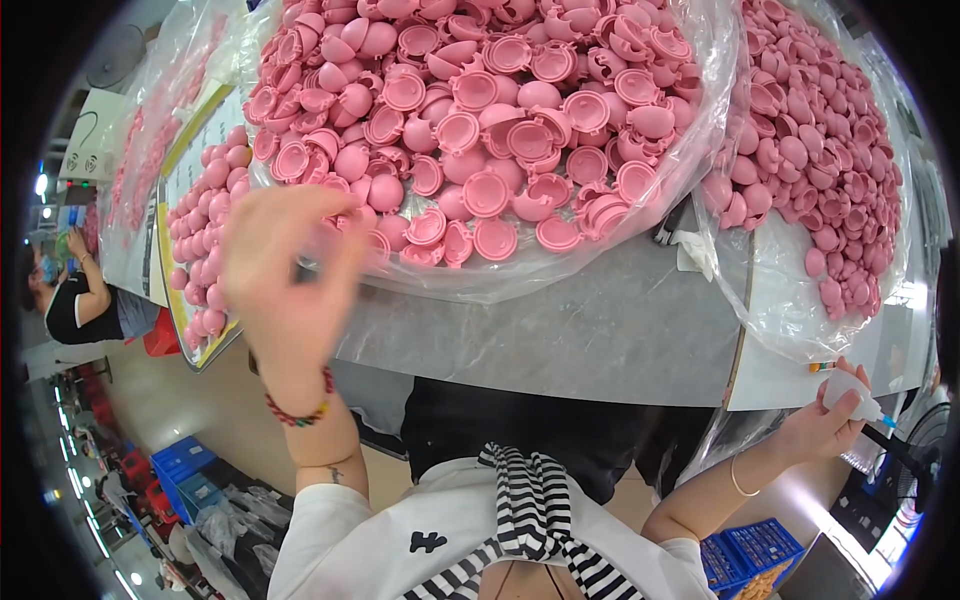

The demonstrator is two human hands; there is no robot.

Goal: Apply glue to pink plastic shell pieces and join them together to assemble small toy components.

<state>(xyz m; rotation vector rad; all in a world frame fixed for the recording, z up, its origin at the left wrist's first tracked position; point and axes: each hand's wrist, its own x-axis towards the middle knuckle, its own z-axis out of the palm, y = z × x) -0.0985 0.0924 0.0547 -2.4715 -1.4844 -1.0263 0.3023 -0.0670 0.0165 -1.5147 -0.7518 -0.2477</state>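
My left hand [290, 270], smeared by motion, is raised over the near left edge of a big heap of pink plastic half shells [490, 190]. Its fingers look bent, but what lies between them cannot be made out. Out at the right, my right hand [822, 428] grips a small white squeeze bottle [848, 388] with a blue tip, tilted and pointing right. Many of the shells are hollow cups with small tabs at the rim. Beside my left hand, joined pink balls [200, 240] lie on a yellow-edged tray [166, 262].
Clear plastic sheeting [560, 275] lies under the heap on the grey table [520, 335]. A second pile of pink shells [810, 140] covers the right side. A black fan [925, 440] stands beyond my right hand. Another person [85, 300] sits at the far left.
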